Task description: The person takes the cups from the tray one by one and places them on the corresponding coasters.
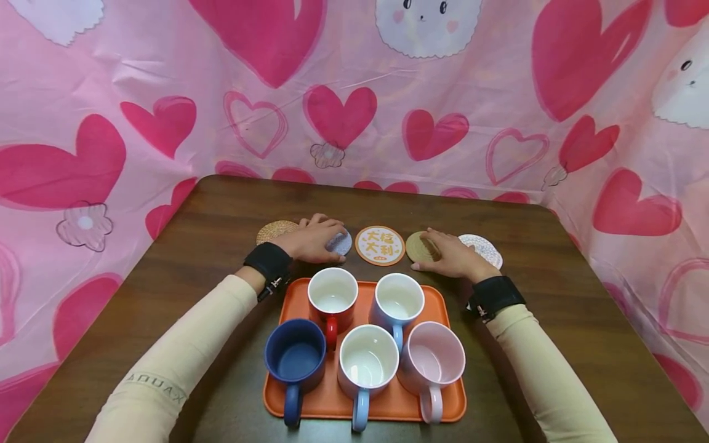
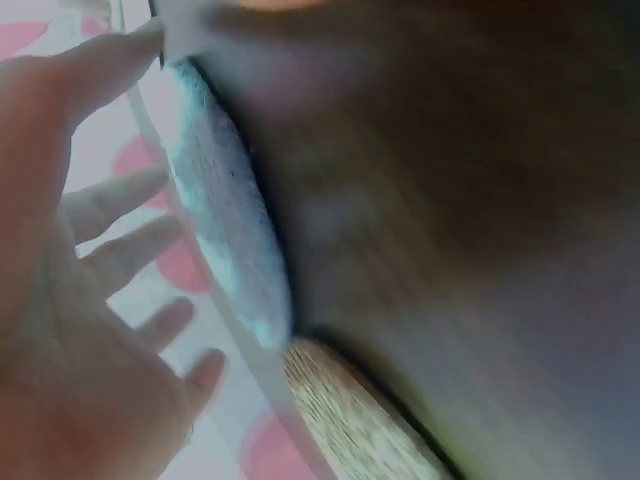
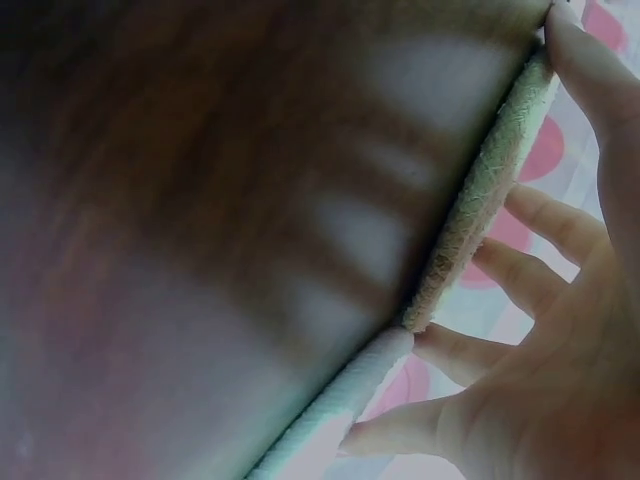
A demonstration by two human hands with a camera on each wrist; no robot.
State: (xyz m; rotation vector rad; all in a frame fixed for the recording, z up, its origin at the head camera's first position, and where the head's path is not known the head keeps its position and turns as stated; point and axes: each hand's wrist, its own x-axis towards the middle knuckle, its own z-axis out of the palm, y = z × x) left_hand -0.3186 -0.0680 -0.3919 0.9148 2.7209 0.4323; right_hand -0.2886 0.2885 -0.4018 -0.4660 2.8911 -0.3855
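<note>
My left hand (image 1: 317, 240) is over a grey-blue round coaster (image 1: 342, 244), its fingers spread; in the left wrist view the coaster's edge (image 2: 230, 210) shows beside the thumb and fingers. A woven tan coaster (image 1: 274, 230) lies partly behind that hand. On the other side, my right hand (image 1: 454, 255) reaches over a greenish-tan coaster (image 1: 421, 247), thumb near its front edge and fingers spread at its far side. A white speckled coaster (image 1: 487, 250) lies partly hidden beyond the right hand. Between the hands sits a white coaster with an orange rim and printed characters (image 1: 380, 237).
Closer in, an orange tray (image 1: 362, 301) carries a red mug (image 1: 332, 295), a light blue mug (image 1: 397, 301), a dark blue mug (image 1: 296, 354), a white mug with a blue handle (image 1: 368, 363) and a pink mug (image 1: 434, 357). A heart-patterned cloth (image 1: 343, 61) hangs behind the wooden table (image 1: 554, 320).
</note>
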